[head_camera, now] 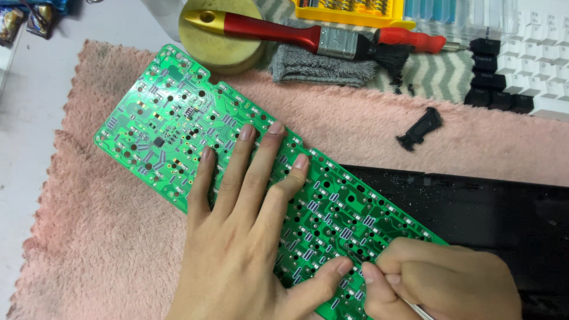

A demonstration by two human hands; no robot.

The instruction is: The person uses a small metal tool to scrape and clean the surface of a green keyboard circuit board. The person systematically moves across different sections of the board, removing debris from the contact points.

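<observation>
A red-handled brush (308, 37) lies across a brass tin (222, 44).

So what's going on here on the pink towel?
A person is working on a green circuit board that lies slantwise on a pink towel. The left hand presses flat on the board, fingers spread. The right hand pinches a thin metal tool close to the board's lower end. A black case lies partly under the board. Behind are a red-handled brush, a grey cloth and a red screwdriver.
</observation>
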